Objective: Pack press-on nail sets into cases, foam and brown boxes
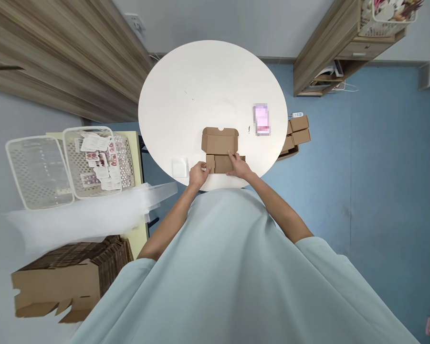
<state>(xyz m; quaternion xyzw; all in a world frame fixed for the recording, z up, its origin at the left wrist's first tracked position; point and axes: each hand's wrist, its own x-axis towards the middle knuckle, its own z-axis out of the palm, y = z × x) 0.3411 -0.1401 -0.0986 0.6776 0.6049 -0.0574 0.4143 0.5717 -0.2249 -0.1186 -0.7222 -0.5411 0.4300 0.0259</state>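
A brown cardboard box [220,143], partly folded, lies near the front edge of the white round table [215,81]. Its lid stands opened out away from me, with a small notch in the far edge. My left hand [198,175] grips the box at its left end, beside a side flap [210,164] that is turned inward. At the right end my right hand [240,168] holds the box, with a finger near the lid fold and the thumb by the front edge. Part of the right flap is hidden by that hand. A small white square packet [180,167] lies left of my left hand.
A phone [261,119], blurred, lies at the table's right. Folded boxes [298,130] are stacked beyond it, lower down. On my left, a yellow-topped stand [139,191] bears a white basket [93,191] of small packs, white sheeting [82,215] and flat cardboard blanks [57,286].
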